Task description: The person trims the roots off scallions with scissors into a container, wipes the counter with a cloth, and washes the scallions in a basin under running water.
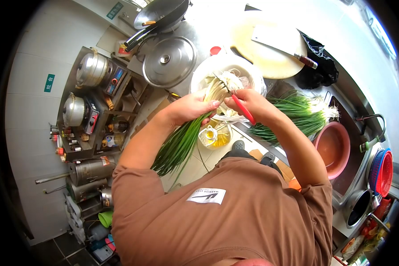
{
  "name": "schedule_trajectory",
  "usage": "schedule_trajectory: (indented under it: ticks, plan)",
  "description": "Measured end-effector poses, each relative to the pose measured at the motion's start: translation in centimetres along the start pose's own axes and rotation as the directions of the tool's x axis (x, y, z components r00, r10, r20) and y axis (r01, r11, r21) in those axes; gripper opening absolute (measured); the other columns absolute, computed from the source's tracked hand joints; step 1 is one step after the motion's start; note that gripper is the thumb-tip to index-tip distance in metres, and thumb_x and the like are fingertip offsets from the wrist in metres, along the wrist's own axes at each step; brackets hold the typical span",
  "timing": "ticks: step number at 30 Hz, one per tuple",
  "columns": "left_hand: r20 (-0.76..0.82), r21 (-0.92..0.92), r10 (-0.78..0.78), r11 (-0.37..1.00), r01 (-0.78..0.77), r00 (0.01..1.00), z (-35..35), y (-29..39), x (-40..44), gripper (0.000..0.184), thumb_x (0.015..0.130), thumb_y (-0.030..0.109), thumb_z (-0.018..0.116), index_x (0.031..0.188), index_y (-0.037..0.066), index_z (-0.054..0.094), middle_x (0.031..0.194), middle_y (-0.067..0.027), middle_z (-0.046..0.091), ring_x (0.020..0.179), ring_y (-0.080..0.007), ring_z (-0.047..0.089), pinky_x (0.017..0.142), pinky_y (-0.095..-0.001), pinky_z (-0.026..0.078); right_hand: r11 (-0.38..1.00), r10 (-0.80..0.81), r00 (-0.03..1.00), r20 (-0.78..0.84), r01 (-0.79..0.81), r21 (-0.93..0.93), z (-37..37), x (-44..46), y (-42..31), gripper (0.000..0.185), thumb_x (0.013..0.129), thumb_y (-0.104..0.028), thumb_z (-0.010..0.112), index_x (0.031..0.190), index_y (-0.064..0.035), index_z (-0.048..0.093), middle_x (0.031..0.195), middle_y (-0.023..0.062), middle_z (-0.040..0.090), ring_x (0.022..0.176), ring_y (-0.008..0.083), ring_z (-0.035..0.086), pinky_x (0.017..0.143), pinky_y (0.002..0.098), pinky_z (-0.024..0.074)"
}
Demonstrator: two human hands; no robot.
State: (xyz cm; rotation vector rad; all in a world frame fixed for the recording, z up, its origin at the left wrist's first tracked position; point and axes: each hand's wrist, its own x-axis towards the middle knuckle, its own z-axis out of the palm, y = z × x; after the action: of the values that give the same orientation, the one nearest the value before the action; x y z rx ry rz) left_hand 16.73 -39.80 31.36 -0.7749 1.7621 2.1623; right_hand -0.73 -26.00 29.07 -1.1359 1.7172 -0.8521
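My left hand (194, 107) is wrapped round a bunch of long green stalks (181, 144), whose pale root ends point up over a white lined bucket (202, 71). Red-handled scissors (242, 108) are in my right hand (251, 104), their dark blades at the pale ends of the bunch. White roots and scraps (232, 80) show at the bucket's opening. A second pile of green stalks (297, 116) with white roots lies on the counter to the right.
A cleaver (275, 45) rests on a round cutting board (288, 66). Nearby are a black bag (319, 66), a pot lid (170, 62), a wok (166, 17), a pink basin (334, 148) and an oil jug (219, 136). Pots stand on shelves at the left.
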Motion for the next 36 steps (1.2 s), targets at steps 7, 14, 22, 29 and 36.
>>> schedule_trajectory:
  ticks: [7, 14, 22, 29, 36]
  plan:
    - [-0.112, -0.044, -0.064, 0.997, 0.059, 0.992, -2.1, -2.4, 1.3, 0.021, 0.097, 0.024, 0.061, 0.107, 0.008, 0.052, 0.077, 0.0004, 0.056, 0.056, -0.0074, 0.053, 0.051, -0.0210, 0.045, 0.990, 0.096, 0.995, 0.031, -0.098, 0.098, 0.6, 0.7, 1.3, 0.040, 0.087, -0.032, 0.062, 0.076, 0.0062, 0.066, 0.060, 0.0128, 0.061, 0.053, 0.0169, 0.059, 0.054, 0.0324, 0.0488]
    - [-0.186, -0.021, 0.036, 0.999, -0.041, 0.982, -1.6, -1.4, -1.8, 0.038, 0.088, 0.014, 0.068, 0.120, 0.006, 0.050, 0.079, -0.0007, 0.057, 0.057, -0.0078, 0.054, 0.051, -0.0219, 0.045, 0.884, 0.139, 0.955, 0.262, -0.239, 0.402, 0.1, -1.8, 1.6, 0.039, 0.090, -0.032, 0.057, 0.082, 0.0055, 0.065, 0.072, 0.0131, 0.068, 0.058, 0.0168, 0.065, 0.053, 0.0295, 0.0521]
    - [-0.335, 0.310, 0.187, 0.948, -0.079, 0.924, 1.3, 0.9, -2.7, 0.045, 0.085, 0.013, 0.073, 0.123, 0.001, 0.053, 0.083, -0.0006, 0.057, 0.061, -0.0087, 0.054, 0.056, -0.0234, 0.044, 0.797, 0.059, 0.927, 0.371, -0.268, 0.542, -0.8, -5.8, 4.9, 0.042, 0.091, -0.036, 0.056, 0.077, 0.0026, 0.066, 0.062, 0.0102, 0.065, 0.053, 0.0157, 0.063, 0.048, 0.0263, 0.0461]
    - [0.055, 0.998, 0.716, -0.024, -0.054, 0.696, 17.8, 8.6, 0.7, 0.041, 0.078, 0.001, 0.067, 0.118, 0.007, 0.060, 0.095, -0.0171, 0.064, 0.086, -0.0395, 0.062, 0.073, -0.0439, 0.049, 0.601, 0.054, 0.981, 0.188, -0.182, 0.778, -4.8, -21.2, 13.5, 0.041, 0.098, -0.027, 0.051, 0.124, 0.0040, 0.053, 0.083, 0.0041, 0.065, 0.058, 0.0118, 0.061, 0.047, 0.0230, 0.0426]
    - [0.737, 0.674, 0.489, -0.479, -0.563, 0.467, 39.8, 7.4, 16.7, 0.028, 0.081, 0.007, 0.060, 0.109, 0.011, 0.064, 0.073, -0.0056, 0.053, 0.069, -0.0241, 0.057, 0.063, -0.0374, 0.045, 0.374, 0.420, 0.851, -0.316, 0.155, 0.914, -4.8, -40.5, 25.7, 0.038, 0.100, -0.025, 0.049, 0.124, 0.0051, 0.051, 0.083, 0.0069, 0.064, 0.065, 0.0132, 0.062, 0.054, 0.0247, 0.0498]
